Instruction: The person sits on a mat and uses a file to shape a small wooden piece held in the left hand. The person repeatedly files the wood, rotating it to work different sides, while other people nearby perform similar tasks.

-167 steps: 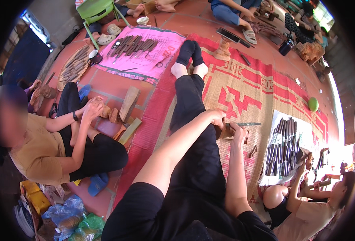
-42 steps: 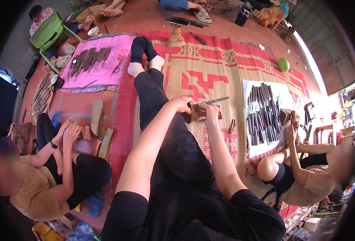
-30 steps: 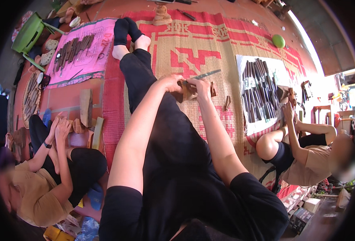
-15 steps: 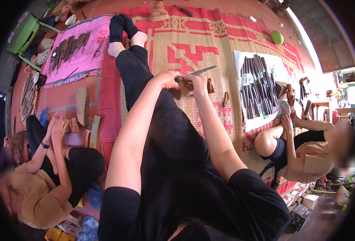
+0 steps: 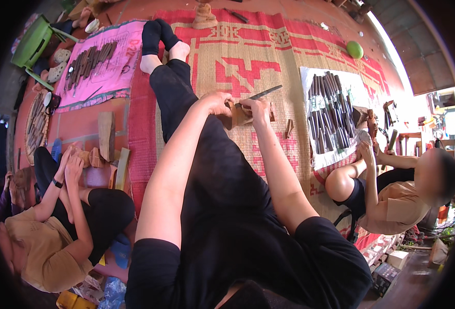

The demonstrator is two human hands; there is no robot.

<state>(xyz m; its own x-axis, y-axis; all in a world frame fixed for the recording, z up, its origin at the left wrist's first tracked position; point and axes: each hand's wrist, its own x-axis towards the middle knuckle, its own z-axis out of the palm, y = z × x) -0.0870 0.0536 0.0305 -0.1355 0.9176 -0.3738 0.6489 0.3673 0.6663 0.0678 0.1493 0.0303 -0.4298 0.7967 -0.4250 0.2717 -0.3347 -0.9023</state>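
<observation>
Beside my outstretched legs, both hands work at a brown wooden piece [image 5: 233, 121] low over the mat. My left hand [image 5: 217, 103] is closed at its left end, the fingertips partly hidden. My right hand [image 5: 258, 108] has its fingers closed on a slim, flat grey file [image 5: 267, 92]. The file slants up to the right past that hand, and its lower end lies between my two hands, near the wood. How the wood is shaped under my fingers is hard to make out. A small forked wooden bit [image 5: 289, 129] lies on the mat to the right.
Several dark-handled carving tools lie on a white sheet [image 5: 310, 159] at right and on a pink sheet [image 5: 119, 56] at left. A woven mat [image 5: 268, 62] spreads beneath. Co-workers sit at left [image 5: 47, 242] and right [image 5: 392, 206]. A green ball [image 5: 354, 49] rests far right.
The file has slid slightly to the right together with my right hand, its lower end drawing away from my left fingers. My left hand stays about where it was.
</observation>
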